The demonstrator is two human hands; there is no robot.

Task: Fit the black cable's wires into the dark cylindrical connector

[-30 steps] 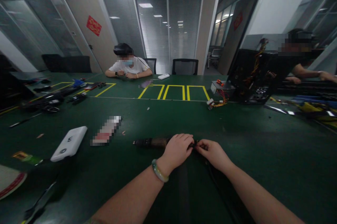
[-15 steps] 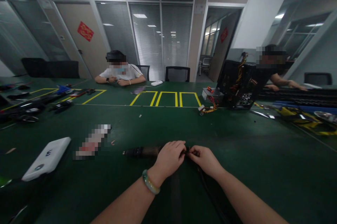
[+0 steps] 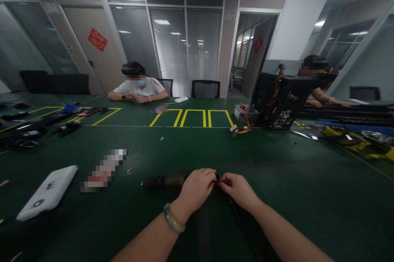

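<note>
At the far left of the green tabletop (image 3: 310, 213), a heap of black cords and small tools (image 3: 21, 135) lies near a blue object (image 3: 70, 108), inside and beside yellow tape lines (image 3: 106, 117). Nearer the camera lie a white flat case (image 3: 46, 192) and a pixelated, blurred packet (image 3: 103, 170). Farther off, a seated person in a white shirt (image 3: 138, 87) works with both hands close together at the table's far side. Just right of the blurred packet, a dark cylinder with a brown band (image 3: 163, 181) lies along the tabletop, its right end running under the person's left hand (image 3: 197, 188), which wears a pale green bangle (image 3: 172, 217). That hand's fingers curl over toward the right hand (image 3: 237, 190), and the two grips pinch a small dark section of a black cable (image 3: 238, 219) at the cylinder's end, fingertips nearly meeting; the small part between them is mostly hidden. The cable trails toward the person, down the tabletop. Beyond, yellow tape outlines (image 3: 191, 118) mark the table, and at right a person in black (image 3: 310, 77) stands by an open computer case with colored wires (image 3: 277, 100), near yellow and blue tools (image 3: 341, 135).
</note>
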